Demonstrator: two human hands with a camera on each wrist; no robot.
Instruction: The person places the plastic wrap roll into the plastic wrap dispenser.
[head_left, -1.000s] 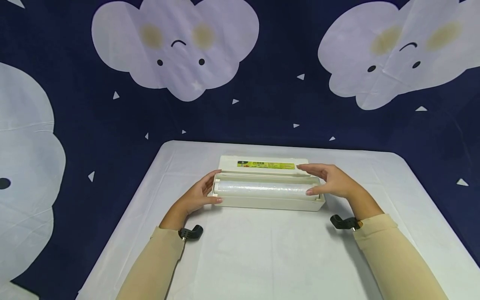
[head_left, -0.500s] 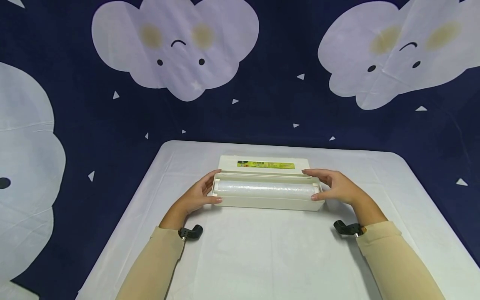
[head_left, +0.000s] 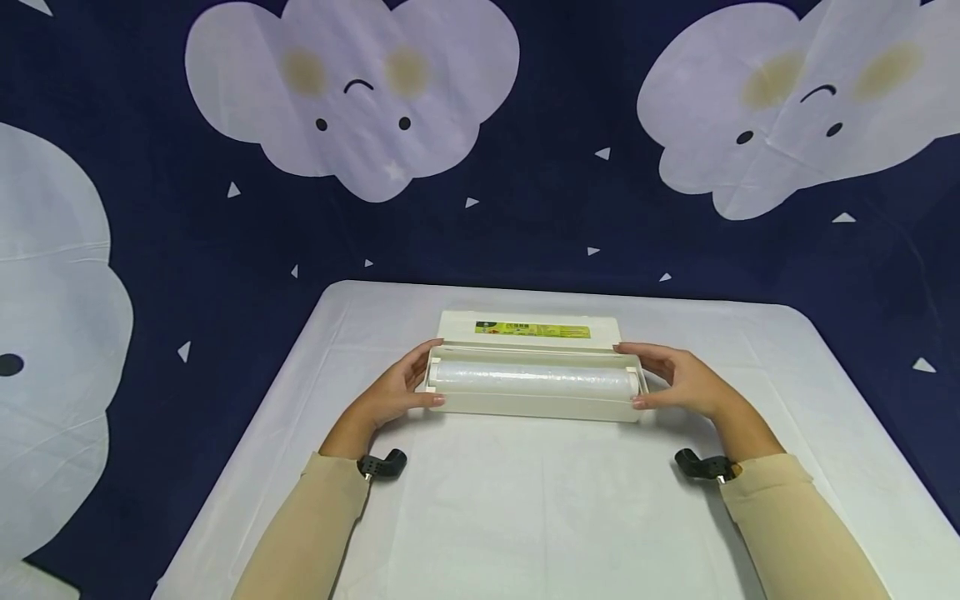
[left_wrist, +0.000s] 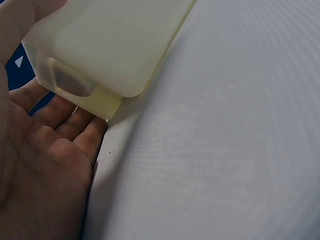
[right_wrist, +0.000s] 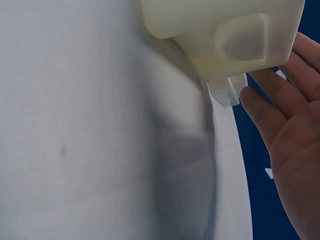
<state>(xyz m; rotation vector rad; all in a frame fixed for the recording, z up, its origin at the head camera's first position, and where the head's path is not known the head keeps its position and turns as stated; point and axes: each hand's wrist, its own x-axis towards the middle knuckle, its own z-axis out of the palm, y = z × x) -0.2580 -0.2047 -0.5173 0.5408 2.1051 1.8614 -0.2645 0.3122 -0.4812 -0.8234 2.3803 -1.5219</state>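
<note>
A cream plastic cling film box (head_left: 525, 406) lies on the white-covered table, its lid (head_left: 453, 332) swung back behind it with a yellow-green label. Inside the box lies a roll of cling film (head_left: 534, 378). My left hand (head_left: 390, 390) grips the box's left end, thumb on the front and fingers behind. At the right end, my right hand (head_left: 688, 383) holds the box with the thumb at the front corner and fingers at the back. Both wrist views show the end walls of the box (left_wrist: 115, 45) close to the fingers (right_wrist: 265, 107).
A white cloth covers the table (head_left: 547, 508). Behind it hangs a dark blue cloth (head_left: 547, 225) printed with clouds and small triangles. A black wrist mount (head_left: 384, 465) sits on each forearm.
My right hand has moved right and slightly toward me, from over the roll and lid to the box's right end. The left hand and the box have stayed put.
</note>
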